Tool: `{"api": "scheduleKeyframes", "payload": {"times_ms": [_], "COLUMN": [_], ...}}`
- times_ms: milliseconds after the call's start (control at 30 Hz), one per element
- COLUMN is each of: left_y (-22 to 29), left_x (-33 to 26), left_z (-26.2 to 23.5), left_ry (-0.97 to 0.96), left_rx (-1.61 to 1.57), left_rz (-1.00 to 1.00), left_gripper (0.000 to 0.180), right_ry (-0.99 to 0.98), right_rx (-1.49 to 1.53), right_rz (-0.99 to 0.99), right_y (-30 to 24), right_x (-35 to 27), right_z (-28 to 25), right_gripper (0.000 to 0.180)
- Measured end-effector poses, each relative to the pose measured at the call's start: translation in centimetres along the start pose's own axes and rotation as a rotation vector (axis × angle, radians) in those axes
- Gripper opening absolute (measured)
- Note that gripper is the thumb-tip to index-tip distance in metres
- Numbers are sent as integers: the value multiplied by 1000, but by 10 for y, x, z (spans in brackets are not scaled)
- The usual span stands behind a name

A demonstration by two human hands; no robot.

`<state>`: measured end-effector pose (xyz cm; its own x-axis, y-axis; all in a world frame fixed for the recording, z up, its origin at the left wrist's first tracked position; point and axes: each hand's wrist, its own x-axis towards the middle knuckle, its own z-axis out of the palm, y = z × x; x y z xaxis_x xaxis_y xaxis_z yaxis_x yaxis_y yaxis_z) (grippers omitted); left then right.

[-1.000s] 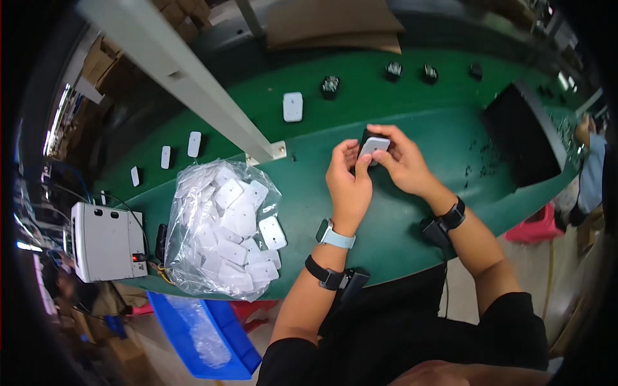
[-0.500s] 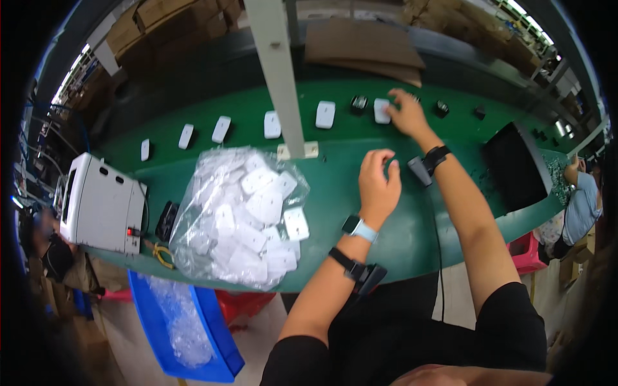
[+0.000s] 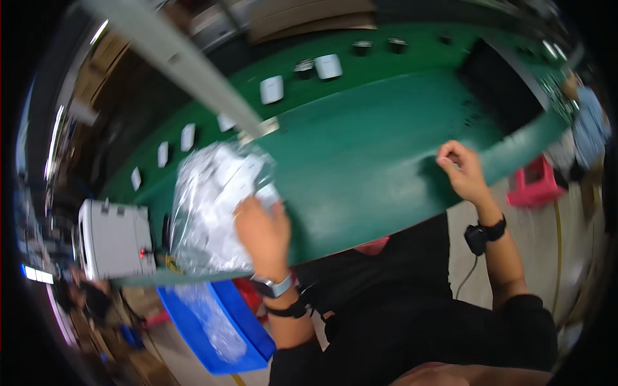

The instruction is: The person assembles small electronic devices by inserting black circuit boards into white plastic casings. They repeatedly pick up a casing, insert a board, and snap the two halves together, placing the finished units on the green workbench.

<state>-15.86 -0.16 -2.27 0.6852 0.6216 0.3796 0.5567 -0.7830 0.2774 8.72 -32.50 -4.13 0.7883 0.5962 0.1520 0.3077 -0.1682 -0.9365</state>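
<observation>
My left hand [image 3: 262,233], smeared by motion, is at the right side of a clear plastic bag [image 3: 187,222] full of white plastic covers [image 3: 225,174]. Its fingertips overlap the covers, and whether they grip one does not show. Over the green table's front part, well to the right, is my right hand [image 3: 461,172]. Its fingers are curled in toward the thumb, hiding whatever may be between them. On the far green strip lies a white cover [image 3: 328,66] beside a small black part [image 3: 304,69]; another white cover [image 3: 271,89] lies to their left.
More white covers [image 3: 188,137] line the strip leftward, and black parts [image 3: 397,44] rightward. A pale post [image 3: 187,64] rises beside the bag. A black tray [image 3: 499,90] stands right, a white machine [image 3: 116,238] left, a blue bin [image 3: 248,331] below. Another person [image 3: 589,122] sits far right.
My left hand has moved left to the bag. My right hand has left the white cover on the strip and come back toward the front right. The view has turned and shifted.
</observation>
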Motion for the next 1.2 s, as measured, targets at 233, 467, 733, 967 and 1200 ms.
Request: {"api": "scheduleKeyframes", "payload": {"times_ms": [233,467,733,967,1200], "left_y": [0,40,103,109,104], "left_x": [1,18,78,95,93], "left_z": [15,20,52,108,103], "left_ry": [-119,-23,-115,-576,-690], "left_rx": [-26,-847,-1268,-1739,-1870], "left_rz": [17,-47,218,-184,-290], "left_gripper": [28,25,11,9,25], "right_ry": [171,175,68,-26,-134], "right_rx": [-92,-548,-737,-644,-818], "right_rz": [118,-133,-109,-144,-96], "right_y": [8,20,22,6,5], "right_x": [-28,19,36,52,63], "right_z": [-37,-83,-73,-71,-72], "right_gripper": [9,7,9,9,9]}}
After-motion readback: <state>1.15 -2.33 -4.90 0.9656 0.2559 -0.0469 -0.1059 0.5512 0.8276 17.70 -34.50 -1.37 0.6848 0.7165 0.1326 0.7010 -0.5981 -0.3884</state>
